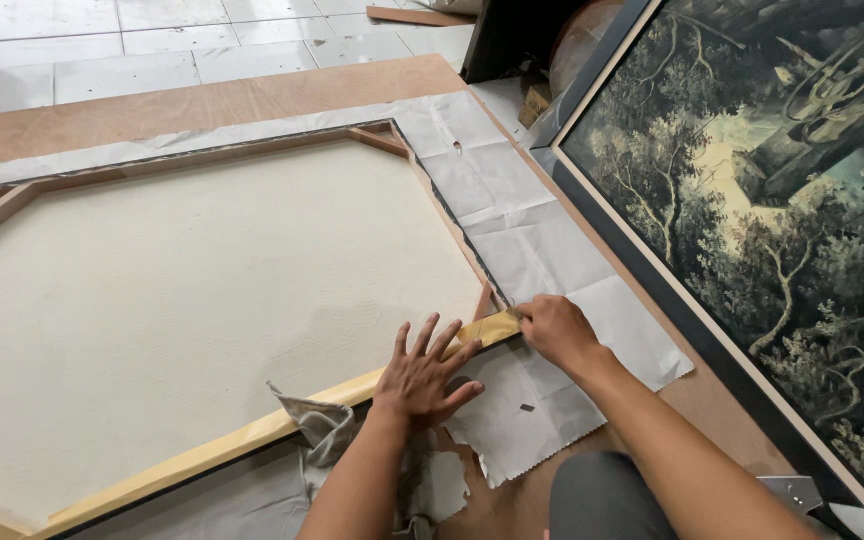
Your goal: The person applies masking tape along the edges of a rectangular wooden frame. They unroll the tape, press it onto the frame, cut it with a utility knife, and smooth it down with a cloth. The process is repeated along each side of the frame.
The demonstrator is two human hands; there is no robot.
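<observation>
Head view: left hand (422, 375) spread flat on the tan tape (252, 435) along the stretched canvas (202, 300) edge, right hand (552, 328) pinched shut on its end at the corner, likely smoothing it down next.

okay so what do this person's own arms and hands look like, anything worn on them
Both arms are bare from the bottom edge of the picture to the fingertips: no sleeves show anywhere along them. The left hand and the right hand wear no gloves, and no watch, ring or wristband can be seen. Below the right forearm, a patch of dark grey clothing covers the person's leg.
</observation>
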